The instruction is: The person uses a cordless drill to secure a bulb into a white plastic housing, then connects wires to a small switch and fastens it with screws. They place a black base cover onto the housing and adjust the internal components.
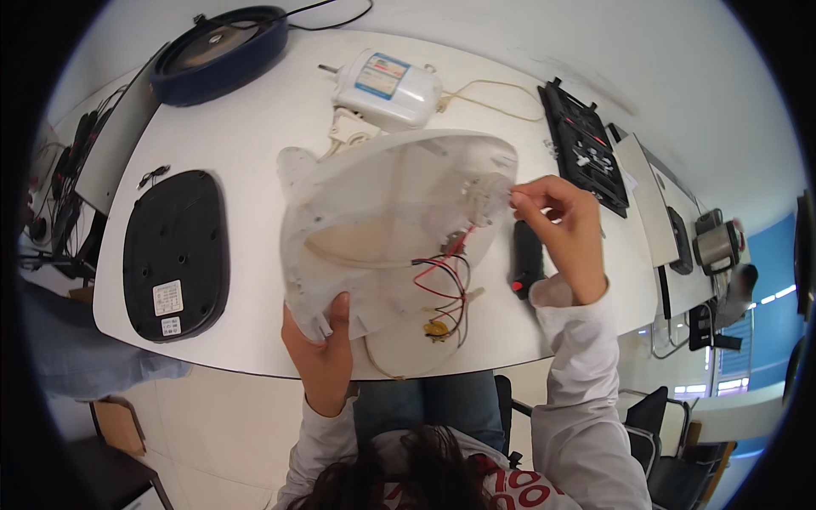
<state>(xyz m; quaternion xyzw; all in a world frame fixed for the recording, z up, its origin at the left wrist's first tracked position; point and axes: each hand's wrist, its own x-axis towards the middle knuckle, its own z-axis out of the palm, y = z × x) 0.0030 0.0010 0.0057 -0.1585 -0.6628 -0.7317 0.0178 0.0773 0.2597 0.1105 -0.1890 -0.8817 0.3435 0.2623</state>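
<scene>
Across the middle of the scene, one white desk (255, 127). Over its near middle, one white hollow shell (374, 229), inner side up, long axis slanting from near left to far right, broad rounded end toward far right. At far left, one round dark-blue body (189, 92). At left, one black base plate (178, 238), flat on the desk, long axis from near to far, two white labels at its near end. At far right, one opened black tool case (615, 194), contents too small for a sure count. Just beyond the shell, one white motor (391, 98), shaft pointing left, one cream cord (497, 82) trailing right.

On the work, two hands. At the shell's near-left corner, left hand (323, 353) closed around the edge, thumb flat on the inner face, fingers hidden underneath. At the shell's right side, right hand (569, 221) pinching the rim of one clear round part (489, 200) between thumb and forefinger, other fingers loosely curled. Near the right wrist, one black handheld tool (527, 251) with one red button. At the shell's near-right edge, red and black wires (442, 263), too tangled for counting. Beyond the base plate, one small black cable (153, 177). Among the wires, one yellow part (436, 329).
</scene>
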